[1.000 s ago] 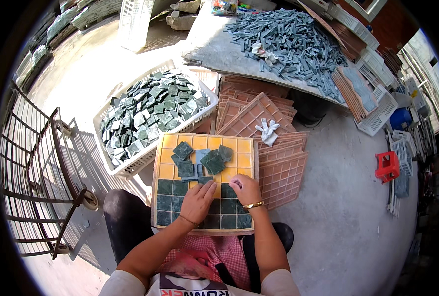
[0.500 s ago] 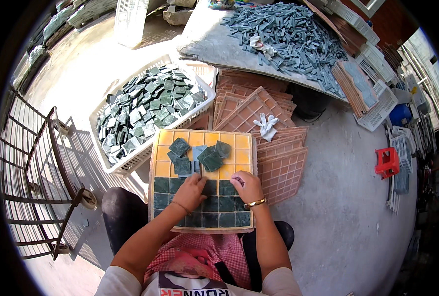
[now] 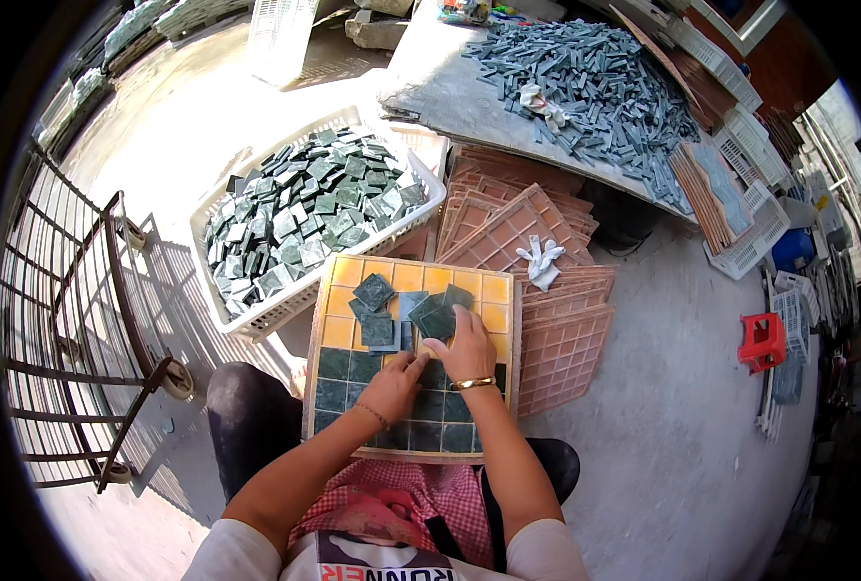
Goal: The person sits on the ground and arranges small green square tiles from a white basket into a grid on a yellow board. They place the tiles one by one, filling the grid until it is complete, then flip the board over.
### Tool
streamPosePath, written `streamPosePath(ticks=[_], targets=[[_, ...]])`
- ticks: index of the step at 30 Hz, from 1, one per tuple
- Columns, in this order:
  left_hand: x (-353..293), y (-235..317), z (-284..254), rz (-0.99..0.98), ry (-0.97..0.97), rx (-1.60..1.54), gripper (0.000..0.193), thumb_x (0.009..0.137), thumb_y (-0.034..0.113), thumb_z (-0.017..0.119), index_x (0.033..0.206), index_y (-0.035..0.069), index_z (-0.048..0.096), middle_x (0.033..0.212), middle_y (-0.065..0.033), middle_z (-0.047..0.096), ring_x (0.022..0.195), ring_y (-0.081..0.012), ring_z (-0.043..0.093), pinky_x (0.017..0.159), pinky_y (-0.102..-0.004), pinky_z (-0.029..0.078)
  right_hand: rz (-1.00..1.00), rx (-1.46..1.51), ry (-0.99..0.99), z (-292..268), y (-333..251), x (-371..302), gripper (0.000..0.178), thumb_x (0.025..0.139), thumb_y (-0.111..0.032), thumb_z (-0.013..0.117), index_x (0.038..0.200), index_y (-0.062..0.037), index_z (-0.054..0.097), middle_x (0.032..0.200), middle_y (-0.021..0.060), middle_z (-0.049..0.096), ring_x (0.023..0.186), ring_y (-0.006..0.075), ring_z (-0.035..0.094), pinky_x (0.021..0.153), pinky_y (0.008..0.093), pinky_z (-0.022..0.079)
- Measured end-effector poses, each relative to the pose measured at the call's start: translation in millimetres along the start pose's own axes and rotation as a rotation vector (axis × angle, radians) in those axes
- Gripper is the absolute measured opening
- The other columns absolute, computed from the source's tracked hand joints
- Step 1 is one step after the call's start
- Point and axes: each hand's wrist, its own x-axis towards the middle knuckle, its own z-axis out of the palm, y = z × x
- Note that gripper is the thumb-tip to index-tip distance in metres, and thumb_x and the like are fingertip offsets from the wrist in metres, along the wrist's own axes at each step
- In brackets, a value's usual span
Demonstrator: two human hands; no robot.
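A square grid tray (image 3: 496, 293) rests on my lap, its bare cells yellow. Dark green square tiles (image 3: 335, 365) fill its nearer rows. On the far cells lie loose green tiles (image 3: 373, 290) and a few blue-grey pieces (image 3: 411, 302). My right hand (image 3: 468, 351) reaches over the tray, thumb and fingers closed at the edges of a loose green tile (image 3: 432, 317). Close beside it, my left hand (image 3: 392, 389) lies low over the laid tiles, fingers bunched with tips down at the edge of the filled rows. What is under those fingertips is hidden.
A white plastic basket (image 3: 266, 324) heaped with green tiles stands far left of the tray. Stacked reddish grid trays (image 3: 571, 353) with a white glove (image 3: 542, 261) lie to its right. Behind is a board (image 3: 430, 97) piled with blue-grey strips. A red stool (image 3: 762, 342) stands right, a metal-barred cart (image 3: 130, 320) left.
My right hand has moved left and away from me, from the tray's right side to the loose tiles. My left hand stays near the same cells. The whole view has shifted slightly.
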Motion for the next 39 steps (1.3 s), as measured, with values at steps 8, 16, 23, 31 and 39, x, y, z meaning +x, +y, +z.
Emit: streamPosePath(ticks=[8,16,23,31,39], targets=[[-45.3,-5.9,-28.9,0.012,0.147,-0.098,0.034,0.073,0.004,0.059,0.107,0.004,0.054,0.104,-0.0147,0.055,0.093,-0.0324,0.055,0.078,-0.0369,0.046,0.088,0.048,-0.149,-25.7,34.8,13.2,0.053,0.057,-0.020,0.075,0.101,-0.0050,0.050,0.100,0.0138,0.052,0.094,0.0318,0.051,0.080,0.0383,0.044],[-50.8,1.5,-27.1,0.053,0.228,-0.148,0.029,0.073,0.002,0.059,0.101,0.005,0.057,0.096,-0.0131,0.059,0.086,-0.0315,0.057,0.074,-0.0365,0.048,-0.017,-0.112,-0.195,-54.6,67.0,14.2,0.054,0.056,-0.019,0.073,0.102,-0.0042,0.050,0.098,0.0159,0.051,0.093,0.0328,0.051,0.080,0.0392,0.044],[-16.8,16.6,-7.7,0.226,0.139,-0.040,0.023,0.074,0.007,0.053,0.096,0.005,0.057,0.094,-0.0084,0.058,0.086,-0.0255,0.057,0.074,-0.0331,0.047,-0.077,-0.084,-0.098,-69.3,78.2,14.3,0.050,0.058,-0.012,0.071,0.104,-0.0059,0.053,0.099,0.0138,0.053,0.091,0.0309,0.053,0.079,0.0374,0.045],[104.4,29.7,33.5,0.279,-0.087,0.428,0.030,0.075,0.012,0.053,0.104,0.004,0.053,0.103,-0.0063,0.052,0.086,-0.0206,0.056,0.072,-0.0290,0.049,0.058,-0.205,-0.278,-75.2,83.8,-1.8,0.053,0.060,-0.014,0.072,0.108,-0.0112,0.051,0.104,0.0094,0.049,0.092,0.0306,0.055,0.076,0.0395,0.047],[102.1,4.7,9.1,0.281,-0.168,0.427,0.043,0.065,0.020,0.070,0.102,0.006,0.053,0.099,-0.0065,0.047,0.090,-0.0234,0.053,0.074,-0.0320,0.047,-0.013,0.033,-0.407,-68.7,94.7,2.6,0.052,0.063,-0.007,0.072,0.111,-0.0078,0.053,0.104,0.0139,0.048,0.097,0.0310,0.052,0.083,0.0367,0.044]])
